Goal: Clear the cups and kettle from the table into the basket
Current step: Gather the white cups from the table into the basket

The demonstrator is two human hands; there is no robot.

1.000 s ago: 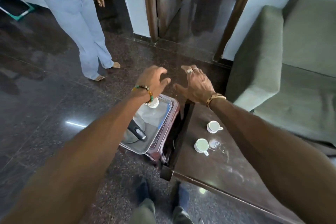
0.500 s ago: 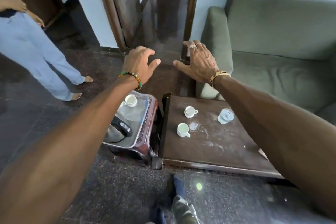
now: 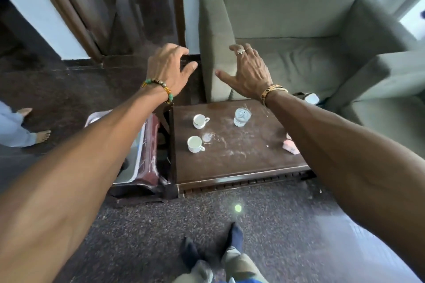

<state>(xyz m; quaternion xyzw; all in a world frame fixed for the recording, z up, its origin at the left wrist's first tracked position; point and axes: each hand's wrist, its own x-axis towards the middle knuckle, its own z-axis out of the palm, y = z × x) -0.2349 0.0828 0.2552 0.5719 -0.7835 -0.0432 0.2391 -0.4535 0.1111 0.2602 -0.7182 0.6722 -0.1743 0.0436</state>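
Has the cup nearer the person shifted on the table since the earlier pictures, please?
No. The nearer cup sits beside the same pale ring mark on the table, in front of the farther cup.

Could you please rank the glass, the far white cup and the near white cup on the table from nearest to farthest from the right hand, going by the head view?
From the right hand:
1. Glass, just below the wrist.
2. Far white cup, left of the glass.
3. Near white cup, toward the table's front left.

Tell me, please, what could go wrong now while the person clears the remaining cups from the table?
The glass stands close behind the far cup, so a reaching right hand might knock it over. The basket sits low beside the table, largely hidden under the left arm, so a cup could be set down blind.
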